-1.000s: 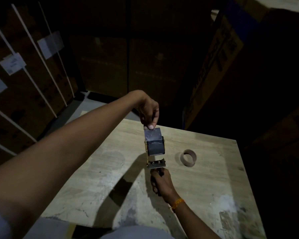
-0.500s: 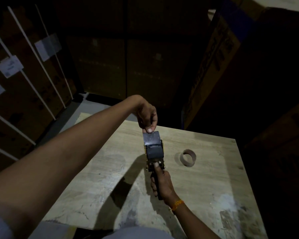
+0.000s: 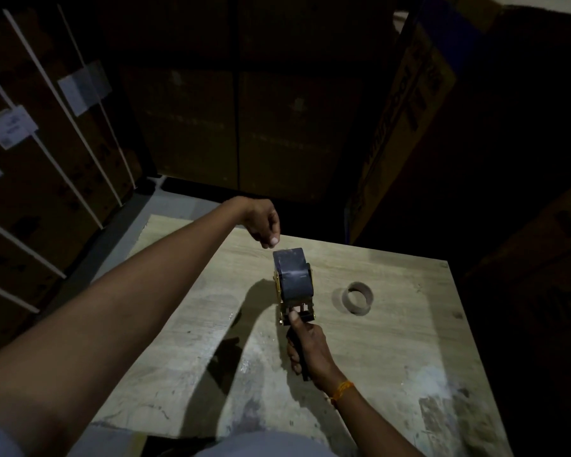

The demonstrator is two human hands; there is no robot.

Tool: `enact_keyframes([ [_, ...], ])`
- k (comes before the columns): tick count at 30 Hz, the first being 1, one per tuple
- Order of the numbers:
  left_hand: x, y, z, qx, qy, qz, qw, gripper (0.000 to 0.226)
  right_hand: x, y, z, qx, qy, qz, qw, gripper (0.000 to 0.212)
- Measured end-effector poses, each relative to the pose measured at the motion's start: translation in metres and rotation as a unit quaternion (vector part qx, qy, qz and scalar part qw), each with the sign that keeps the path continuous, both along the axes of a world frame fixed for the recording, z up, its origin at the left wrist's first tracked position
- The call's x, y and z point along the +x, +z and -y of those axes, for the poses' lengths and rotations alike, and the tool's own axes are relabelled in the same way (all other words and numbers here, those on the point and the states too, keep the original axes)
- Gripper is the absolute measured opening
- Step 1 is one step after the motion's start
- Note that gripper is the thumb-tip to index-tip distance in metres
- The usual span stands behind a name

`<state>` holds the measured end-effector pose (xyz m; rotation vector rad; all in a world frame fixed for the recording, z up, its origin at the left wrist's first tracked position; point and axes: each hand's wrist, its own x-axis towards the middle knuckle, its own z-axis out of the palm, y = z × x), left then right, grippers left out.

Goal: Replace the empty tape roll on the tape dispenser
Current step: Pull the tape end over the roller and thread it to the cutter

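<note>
The tape dispenser (image 3: 295,308) is held above the wooden table (image 3: 402,357), with a grey tape roll (image 3: 294,280) mounted on it. A strip of grey tape stands up from the roll at its far side. My right hand (image 3: 307,347) grips the dispenser's black handle, thumb pressed on the front plate. My left hand (image 3: 264,222) hovers just beyond and left of the strip's upper end, fingertips pinched together, a small gap from the tape. The empty cardboard core (image 3: 360,296) lies on the table to the right of the dispenser.
Large cardboard boxes surround the table: strapped ones with white labels (image 3: 10,127) on the left, a dark stack (image 3: 238,127) behind, a tall box (image 3: 409,110) at the right. The table's right part beyond the core is in deep shadow.
My left hand was pinching the strip's upper end and has now lifted off to the left. My right thumb has slid up onto the dispenser's front plate.
</note>
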<state>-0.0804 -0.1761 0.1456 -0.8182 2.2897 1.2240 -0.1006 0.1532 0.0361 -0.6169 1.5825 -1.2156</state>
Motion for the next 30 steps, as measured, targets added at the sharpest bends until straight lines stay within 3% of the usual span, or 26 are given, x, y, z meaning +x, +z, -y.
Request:
enact_keyframes([
  [6, 0.035, -0.071, -0.022, -0.038, 0.095, 0.026, 0.994, 0.019, -0.007, -0.018, 0.006, 0.049, -0.004, -0.066, 0.997, 0.035],
  [11, 0.067, -0.144, -0.064, 0.014, 0.142, 0.055, 0.988, 0.026, -0.013, -0.032, 0.013, 0.094, -0.017, -0.087, 0.992, 0.024],
  [14, 0.077, -0.169, -0.097, 0.039, 0.158, 0.047, 0.985, 0.018, -0.017, -0.038, 0.018, 0.113, -0.005, -0.094, 0.989, 0.021],
  [19, 0.085, -0.189, -0.135, 0.022, 0.155, 0.028, 0.987, 0.023, -0.021, -0.059, 0.026, 0.145, 0.015, -0.14, 0.979, 0.014],
  [30, 0.108, -0.215, -0.154, -0.043, 0.14, -0.001, 0.989, 0.014, -0.025, -0.097, 0.033, 0.145, 0.076, -0.172, 0.971, 0.018],
])
